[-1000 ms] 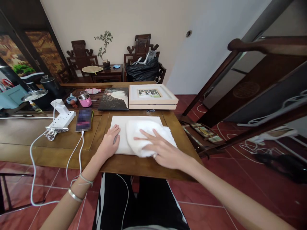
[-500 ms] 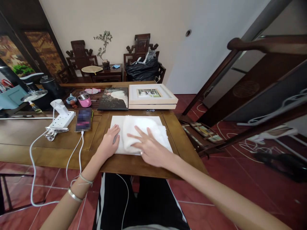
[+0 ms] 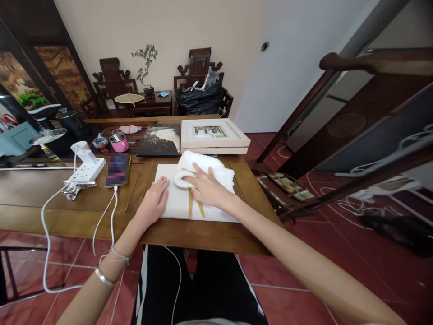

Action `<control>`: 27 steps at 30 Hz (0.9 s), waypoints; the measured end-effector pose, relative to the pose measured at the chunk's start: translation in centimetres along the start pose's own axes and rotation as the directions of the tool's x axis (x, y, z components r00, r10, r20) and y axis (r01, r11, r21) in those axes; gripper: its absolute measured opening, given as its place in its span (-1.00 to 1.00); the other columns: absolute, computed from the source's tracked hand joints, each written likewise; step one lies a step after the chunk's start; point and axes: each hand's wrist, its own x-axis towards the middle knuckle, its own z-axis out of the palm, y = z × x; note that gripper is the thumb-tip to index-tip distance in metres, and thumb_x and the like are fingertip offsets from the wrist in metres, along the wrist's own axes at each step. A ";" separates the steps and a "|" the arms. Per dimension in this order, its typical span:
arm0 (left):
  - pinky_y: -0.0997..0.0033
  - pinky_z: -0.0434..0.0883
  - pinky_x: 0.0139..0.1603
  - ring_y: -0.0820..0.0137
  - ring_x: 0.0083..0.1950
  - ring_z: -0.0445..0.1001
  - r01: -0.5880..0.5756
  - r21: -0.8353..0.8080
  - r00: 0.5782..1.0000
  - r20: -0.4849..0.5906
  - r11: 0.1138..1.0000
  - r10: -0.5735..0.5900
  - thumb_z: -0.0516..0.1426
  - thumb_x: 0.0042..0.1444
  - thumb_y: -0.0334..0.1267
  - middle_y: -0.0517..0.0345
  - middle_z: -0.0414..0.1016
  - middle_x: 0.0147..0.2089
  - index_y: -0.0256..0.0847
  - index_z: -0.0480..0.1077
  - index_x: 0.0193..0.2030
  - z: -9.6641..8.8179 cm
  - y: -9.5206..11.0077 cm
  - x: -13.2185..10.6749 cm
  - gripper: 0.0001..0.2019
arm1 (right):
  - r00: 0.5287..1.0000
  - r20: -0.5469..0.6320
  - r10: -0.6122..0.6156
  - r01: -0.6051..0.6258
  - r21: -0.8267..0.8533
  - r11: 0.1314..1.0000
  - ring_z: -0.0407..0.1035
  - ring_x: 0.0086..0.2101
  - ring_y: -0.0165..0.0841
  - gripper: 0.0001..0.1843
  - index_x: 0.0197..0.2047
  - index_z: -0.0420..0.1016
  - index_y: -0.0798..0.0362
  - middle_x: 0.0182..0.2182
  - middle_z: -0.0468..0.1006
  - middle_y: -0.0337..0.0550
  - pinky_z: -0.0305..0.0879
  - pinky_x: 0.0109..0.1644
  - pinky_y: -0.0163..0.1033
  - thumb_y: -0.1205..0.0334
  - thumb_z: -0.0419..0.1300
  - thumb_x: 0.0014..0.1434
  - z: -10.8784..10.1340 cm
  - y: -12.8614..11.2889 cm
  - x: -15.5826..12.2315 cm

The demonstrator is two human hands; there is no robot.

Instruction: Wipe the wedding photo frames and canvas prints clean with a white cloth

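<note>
My left hand (image 3: 154, 201) lies flat on the left side of a white rectangular panel (image 3: 175, 205), its fingers stretched out. The panel rests near the table's front edge, and two tan strips (image 3: 195, 205) show on its lower middle. My right hand (image 3: 208, 186) presses down on a folded white cloth (image 3: 200, 160) with the fingers spread over it. Bunched at its left side, the cloth covers the panel's upper right part and reaches past its far edge. What lies under the cloth is hidden.
Behind the panel are stacked picture frames (image 3: 216, 146) and a dark photo panel (image 3: 158, 140). To the left lie a phone (image 3: 117, 170) with a cable, a power strip (image 3: 89, 171), and a pink cup (image 3: 119, 143). A dark wooden chair (image 3: 314, 131) stands at the right.
My right hand has pushed the cloth away from me toward the far edge, uncovering the panel's near part and the tan strips. My left hand has stayed in place.
</note>
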 end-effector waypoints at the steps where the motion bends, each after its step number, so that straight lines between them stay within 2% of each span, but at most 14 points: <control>1: 0.01 0.05 0.37 0.17 0.35 0.18 0.020 -0.048 1.000 -0.009 0.999 -0.020 -0.11 0.28 -0.19 -0.15 0.28 0.28 -0.34 0.26 0.23 -0.2 0.1 0.0 -0.55 | 0.999 0.009 0.047 -0.047 -0.020 0.999 -0.30 0.31 0.17 -0.34 0.22 0.29 0.05 0.34 0.06 -0.08 -0.17 0.13 0.60 0.52 -0.06 0.03 0.2 -0.6 0.9; 3: 0.09 0.06 0.38 0.23 0.35 0.19 0.051 -0.173 0.997 -0.044 0.984 -0.059 -0.15 0.32 -0.13 -0.10 0.22 0.32 -0.31 0.13 0.32 -0.5 0.4 -0.1 -0.50 | 0.994 0.047 0.097 -0.094 -0.053 0.994 -0.35 0.30 0.24 -0.36 0.23 0.28 0.08 0.36 0.01 -0.06 -0.23 0.12 0.63 0.49 -0.02 0.05 0.7 -2.2 1.8; 4: 0.12 0.05 0.38 0.26 0.36 0.16 0.057 -0.234 0.995 -0.063 0.971 -0.074 -0.17 0.33 -0.10 -0.07 0.18 0.35 -0.28 0.07 0.35 -0.7 0.5 -0.2 -0.48 | 0.995 0.066 0.078 -0.074 -0.065 0.995 -0.38 0.30 0.27 -0.38 0.22 0.30 0.10 0.36 -0.01 -0.05 -0.27 0.12 0.64 0.48 -0.01 0.06 1.0 -3.2 1.7; 7: 0.17 -0.02 0.41 0.30 0.42 0.02 0.041 -0.326 0.990 -0.114 0.945 -0.083 -0.22 0.34 -0.04 0.02 0.04 0.41 -0.24 0.00 0.38 -1.0 0.7 -0.3 -0.45 | 0.990 0.060 -0.130 0.135 -0.080 0.988 -0.39 0.31 0.23 -0.45 0.15 0.39 0.08 0.37 -0.03 -0.06 -0.34 0.16 0.60 0.45 0.02 0.07 1.8 -5.6 -0.4; 9: 0.17 -0.07 0.42 0.31 0.44 -0.06 0.021 -0.308 0.990 -0.129 0.951 -0.064 -0.26 0.34 -0.03 0.05 -0.01 0.43 -0.24 0.00 0.38 -1.0 0.7 -0.3 -0.44 | 0.958 0.065 -0.279 0.283 -0.063 0.957 -0.35 0.31 0.19 -0.48 0.09 0.44 0.04 0.36 0.00 -0.07 -0.34 0.19 0.56 0.44 0.04 0.05 1.9 -6.3 -2.6; 11: 0.17 -0.08 0.42 0.31 0.44 -0.07 0.015 -0.254 0.991 -0.123 0.967 -0.047 -0.28 0.34 -0.03 0.03 -0.02 0.43 -0.26 0.00 0.38 -0.9 0.7 -0.4 -0.44 | 0.928 0.097 -0.360 0.363 -0.019 0.931 -0.30 0.32 0.14 -0.48 0.05 0.47 0.01 0.34 0.06 -0.10 -0.31 0.21 0.52 0.45 0.07 0.00 1.6 -6.1 -4.6; 13: 0.12 -0.06 0.41 0.27 0.43 -0.01 0.016 -0.176 0.997 -0.072 0.984 -0.029 -0.25 0.33 -0.04 -0.02 0.02 0.41 -0.29 0.00 0.38 -0.7 0.6 -0.4 -0.43 | 0.916 0.109 -0.386 0.385 0.031 0.922 -0.25 0.32 0.04 -0.44 0.04 0.47 -0.01 0.31 0.15 -0.13 -0.30 0.26 0.45 0.48 0.06 -0.05 1.1 -5.1 -6.0; 16: 0.00 -0.04 0.39 0.19 0.38 0.11 0.018 -0.063 1.000 0.012 0.998 -0.017 -0.21 0.32 -0.07 -0.10 0.11 0.37 -0.33 0.03 0.37 -0.4 0.6 -0.4 -0.44 | 0.936 0.045 -0.348 0.345 0.059 0.937 -0.18 0.32 -0.09 -0.38 0.04 0.45 0.01 0.28 0.22 -0.13 -0.30 0.31 0.33 0.52 0.01 -0.11 0.6 -3.0 -6.3; 19: -0.01 -0.02 0.39 0.18 0.37 0.13 0.031 -0.009 0.999 0.040 0.999 -0.031 -0.21 0.32 -0.11 -0.12 0.19 0.33 -0.35 0.18 0.29 -0.3 0.7 -0.3 -0.48 | 0.972 0.002 -0.234 0.234 0.049 0.971 -0.14 0.31 -0.06 -0.36 0.08 0.41 0.09 0.25 0.26 0.01 -0.23 0.29 0.33 0.54 -0.02 -0.10 0.3 -1.3 -4.7; 22: -0.02 0.00 0.38 0.17 0.38 0.12 0.006 0.013 0.998 0.068 1.000 -0.007 -0.18 0.33 -0.15 -0.07 0.26 0.30 -0.28 0.34 0.18 -0.3 0.9 -0.1 -0.54 | 0.992 0.000 -0.127 0.127 0.057 0.990 -0.11 0.30 -0.04 -0.36 0.16 0.34 0.13 0.19 0.33 0.11 -0.16 0.25 0.35 0.52 -0.06 -0.03 0.1 -0.6 -1.6; 24: -0.04 0.03 0.37 0.16 0.34 0.19 -0.015 0.029 0.998 0.062 0.999 0.014 -0.16 0.32 -0.19 -0.05 0.31 0.27 -0.25 0.39 0.12 -0.4 1.1 0.0 -0.58 | 0.996 0.006 -0.091 0.090 0.071 0.993 -0.03 0.28 -0.02 -0.38 0.19 0.30 0.07 0.18 0.35 0.07 -0.11 0.21 0.37 0.49 -0.09 0.04 -0.2 -0.8 0.9; 27: -0.04 0.07 0.35 0.14 0.27 0.29 -0.025 0.054 0.999 0.039 0.998 0.023 -0.12 0.30 -0.21 -0.09 0.40 0.20 -0.27 0.42 0.08 -0.6 1.3 0.1 -0.61 | 0.994 0.030 -0.103 0.101 0.078 0.992 0.15 0.19 -0.04 -0.41 0.19 0.30 -0.02 0.18 0.36 -0.05 -0.02 0.18 0.30 0.47 -0.13 0.11 -0.5 -1.6 4.4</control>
